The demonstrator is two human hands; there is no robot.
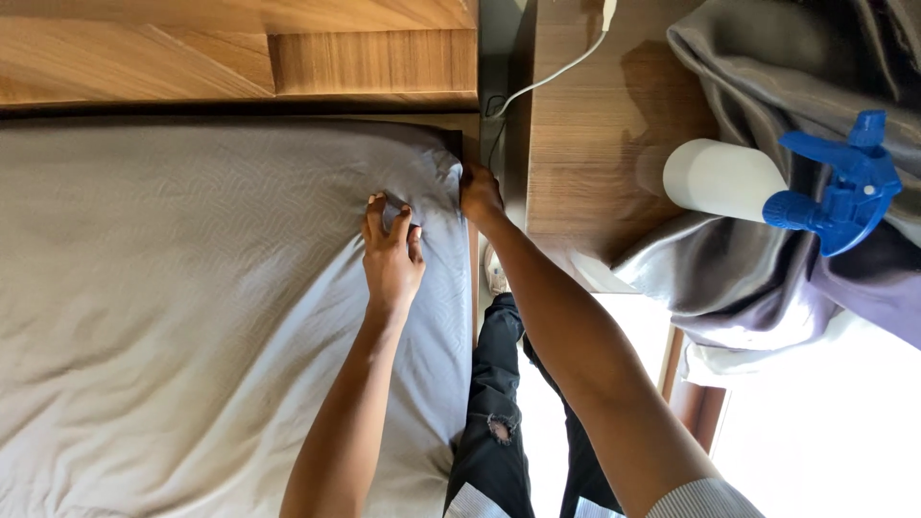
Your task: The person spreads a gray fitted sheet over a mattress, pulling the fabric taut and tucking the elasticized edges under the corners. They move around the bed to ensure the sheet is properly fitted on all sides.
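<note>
Here the left hand [391,257] pinches a fold of the wrinkled grey bed sheet [192,317] near the bed's top right corner, while the right hand [479,191], fingers clenched on it, grips the sheet at that corner's edge.

— Setting? 
— Bedroom, home or guest room. Bed with a grey sheet [192,317] against a wooden headboard [240,48]. 
— Other signs? 
— Wooden bedside table [585,144] with a white cable [556,72], grey curtain [767,77] by a bright window, spray bottle [767,182] alongside.
</note>
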